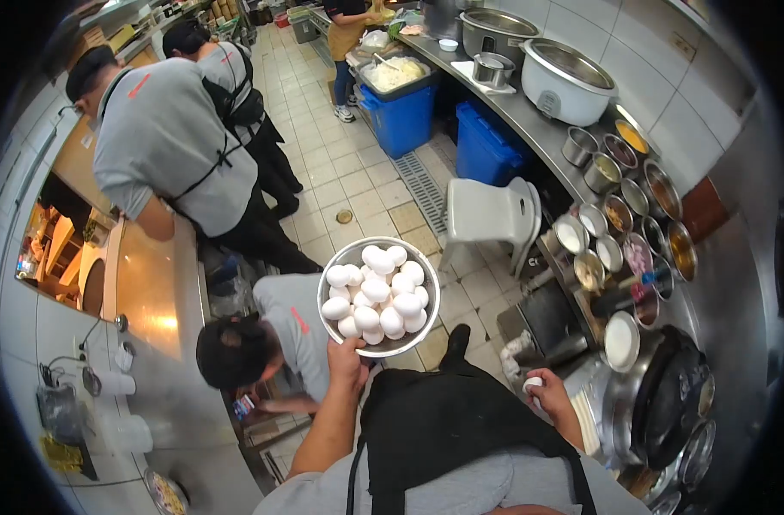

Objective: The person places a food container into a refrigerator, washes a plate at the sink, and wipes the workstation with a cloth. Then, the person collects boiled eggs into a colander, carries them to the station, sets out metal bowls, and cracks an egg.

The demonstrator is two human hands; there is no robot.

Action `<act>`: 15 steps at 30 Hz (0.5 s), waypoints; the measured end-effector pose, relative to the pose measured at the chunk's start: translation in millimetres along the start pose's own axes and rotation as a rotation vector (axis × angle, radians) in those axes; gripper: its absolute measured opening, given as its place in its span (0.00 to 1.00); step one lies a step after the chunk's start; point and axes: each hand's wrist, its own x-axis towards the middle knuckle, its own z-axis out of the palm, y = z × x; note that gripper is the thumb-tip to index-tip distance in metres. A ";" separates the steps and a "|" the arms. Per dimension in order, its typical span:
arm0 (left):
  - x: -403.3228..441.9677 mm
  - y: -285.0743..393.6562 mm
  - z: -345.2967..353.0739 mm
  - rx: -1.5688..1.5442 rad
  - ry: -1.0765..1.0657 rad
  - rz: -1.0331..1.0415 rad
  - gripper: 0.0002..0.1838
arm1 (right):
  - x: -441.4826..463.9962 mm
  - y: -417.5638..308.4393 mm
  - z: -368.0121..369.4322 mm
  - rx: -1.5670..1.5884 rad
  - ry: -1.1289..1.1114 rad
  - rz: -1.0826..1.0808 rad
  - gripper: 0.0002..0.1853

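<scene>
Centrally, a bowl of eggs above the left hand

Viewed from the wearer's head, a round metal bowl point(434, 300) stood in mid-frame, heaped with white eggs point(375, 290). The left hand point(347, 369) was clasped on its near rim, toward the left, with the bowl extending forward from the fingers. The underside of the bowl was hidden, so the placing of the fingers beneath it could not be told. The right hand point(551, 395), well apart from the bowl and to its right, was curled, its fingers pinching a small white egg-like object point(534, 385) at the fingertips. Between the two hands lay the wearer's black apron point(461, 429).

Just to the left of the bowl, a crouching worker point(293, 313) in a grey shirt bent forward; whether shirt and bowl touched could not be determined. Ahead and to the right, a white plastic stool point(488, 210) stood on the tiled floor point(323, 176). Beyond the right hand, a white bowl point(621, 342) sat near a crowded group of metal containers, one of them holding a yellow substance point(631, 136).
</scene>
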 end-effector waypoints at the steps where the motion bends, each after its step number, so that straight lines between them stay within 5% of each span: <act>1: 22.8 -9.0 -2.0 0.031 0.032 0.085 0.28 | 22.5 -7.8 1.0 -0.012 -0.011 -0.063 0.16; 7: 105.5 -1.3 47.5 -0.134 0.147 0.181 0.29 | 161.3 -188.4 15.1 -0.147 -0.138 -0.132 0.16; 10: 121.5 17.1 79.1 -0.163 0.231 0.104 0.28 | 254.0 -275.0 24.6 -0.366 -0.247 -0.550 0.17; 11: 133.7 16.4 78.4 -0.169 0.264 0.127 0.29 | 260.0 -329.8 34.4 -0.389 -0.310 -0.339 0.17; 12: 142.2 23.2 89.3 -0.174 0.266 0.137 0.29 | 293.7 -351.8 43.2 -0.439 -0.302 -0.479 0.16; 15: 169.8 49.9 96.3 -0.218 0.326 0.202 0.31 | 364.7 -423.8 80.6 -0.376 -0.299 -0.403 0.14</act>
